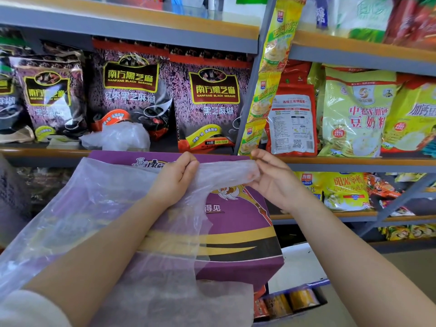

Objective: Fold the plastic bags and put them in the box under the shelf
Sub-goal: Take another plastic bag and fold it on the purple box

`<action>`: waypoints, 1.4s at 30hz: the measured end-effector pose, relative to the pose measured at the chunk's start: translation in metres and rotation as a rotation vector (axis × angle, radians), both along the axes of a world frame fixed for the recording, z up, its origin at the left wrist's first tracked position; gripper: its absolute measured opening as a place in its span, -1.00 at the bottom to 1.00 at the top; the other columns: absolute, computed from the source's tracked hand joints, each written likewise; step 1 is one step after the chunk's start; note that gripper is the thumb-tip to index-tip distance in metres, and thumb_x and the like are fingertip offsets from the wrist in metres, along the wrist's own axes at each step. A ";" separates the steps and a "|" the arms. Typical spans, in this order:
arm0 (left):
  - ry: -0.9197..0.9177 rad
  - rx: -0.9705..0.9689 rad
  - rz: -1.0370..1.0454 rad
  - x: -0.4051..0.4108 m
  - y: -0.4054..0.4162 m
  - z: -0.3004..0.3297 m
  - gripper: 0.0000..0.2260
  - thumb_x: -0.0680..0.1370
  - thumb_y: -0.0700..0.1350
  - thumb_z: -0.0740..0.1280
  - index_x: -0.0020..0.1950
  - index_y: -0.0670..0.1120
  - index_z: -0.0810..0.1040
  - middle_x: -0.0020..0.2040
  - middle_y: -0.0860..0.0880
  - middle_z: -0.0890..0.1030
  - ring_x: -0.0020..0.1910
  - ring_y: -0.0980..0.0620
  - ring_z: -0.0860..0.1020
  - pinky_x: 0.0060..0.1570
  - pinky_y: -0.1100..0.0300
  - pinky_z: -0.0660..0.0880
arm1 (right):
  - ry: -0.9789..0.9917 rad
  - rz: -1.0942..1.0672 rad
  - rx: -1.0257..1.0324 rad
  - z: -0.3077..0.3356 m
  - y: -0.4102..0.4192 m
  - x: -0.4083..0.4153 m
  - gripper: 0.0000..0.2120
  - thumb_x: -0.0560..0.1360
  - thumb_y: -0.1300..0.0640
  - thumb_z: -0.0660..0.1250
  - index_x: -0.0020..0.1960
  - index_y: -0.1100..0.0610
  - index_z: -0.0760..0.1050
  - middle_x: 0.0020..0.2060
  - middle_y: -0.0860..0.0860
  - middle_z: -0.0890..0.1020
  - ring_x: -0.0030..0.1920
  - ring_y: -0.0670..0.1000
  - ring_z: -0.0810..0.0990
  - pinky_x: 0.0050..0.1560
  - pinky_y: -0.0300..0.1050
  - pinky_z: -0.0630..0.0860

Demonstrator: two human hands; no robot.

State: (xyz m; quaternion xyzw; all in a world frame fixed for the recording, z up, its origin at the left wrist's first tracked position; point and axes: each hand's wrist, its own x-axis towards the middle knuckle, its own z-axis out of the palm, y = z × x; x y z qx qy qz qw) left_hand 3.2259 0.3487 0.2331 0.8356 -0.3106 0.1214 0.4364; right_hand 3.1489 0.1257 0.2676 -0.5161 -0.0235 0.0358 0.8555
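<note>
A thin clear plastic bag is spread over a purple carton that leans against the shelf. My left hand grips one end of the bag's handle strip, fingers curled round it. My right hand pinches the other end, so the strip is stretched between both hands above the carton's top edge. The bag's body hangs down over my left forearm. A second crumpled clear bag lies on the shelf board in front of the sesame packets.
Metal shelves hold dark sesame-paste packets on the left and yellow-green powder bags on the right. A low open box with small packets stands on the floor at lower right, beside a white sheet.
</note>
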 end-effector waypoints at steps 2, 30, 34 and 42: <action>-0.001 -0.030 0.011 0.001 0.000 0.000 -0.82 0.53 -0.01 0.08 -0.26 0.01 0.31 -0.48 0.08 0.34 -0.42 0.23 0.41 -0.37 0.38 0.28 | -0.001 0.070 0.078 -0.003 -0.005 0.003 -0.74 0.34 0.22 0.39 -0.01 0.15 0.43 -0.30 0.06 0.63 -0.23 -0.01 0.63 -0.15 -0.16 0.57; -0.064 0.685 0.101 0.025 0.041 0.015 -0.62 0.59 0.14 0.06 0.08 -0.11 0.50 0.00 -0.11 0.60 0.03 -0.16 0.53 -0.21 0.06 0.39 | -0.257 0.105 -1.501 0.001 0.046 0.038 -0.87 0.53 0.22 0.26 -0.07 0.15 0.58 -0.19 -0.07 0.62 -0.15 -0.08 0.55 -0.12 -0.18 0.44; -0.137 0.750 0.176 0.031 0.059 0.012 -0.61 0.58 0.16 0.05 0.10 -0.08 0.51 0.02 -0.08 0.61 0.03 -0.14 0.54 -0.24 0.08 0.38 | -0.155 -0.080 -1.733 0.004 0.027 0.041 -0.83 0.51 0.21 0.23 -0.14 0.05 0.57 -0.20 -0.08 0.60 -0.11 0.00 0.54 -0.12 -0.01 0.49; -0.155 0.501 0.005 0.032 0.047 0.009 -0.53 0.50 0.21 0.08 -0.11 -0.18 0.53 -0.07 -0.11 0.53 -0.06 -0.14 0.50 -0.16 0.04 0.46 | -0.184 -0.113 -1.750 0.007 0.066 0.049 -0.89 0.50 0.08 0.24 -0.13 -0.08 0.52 -0.30 -0.15 0.51 -0.01 -0.01 0.43 0.11 -0.06 0.25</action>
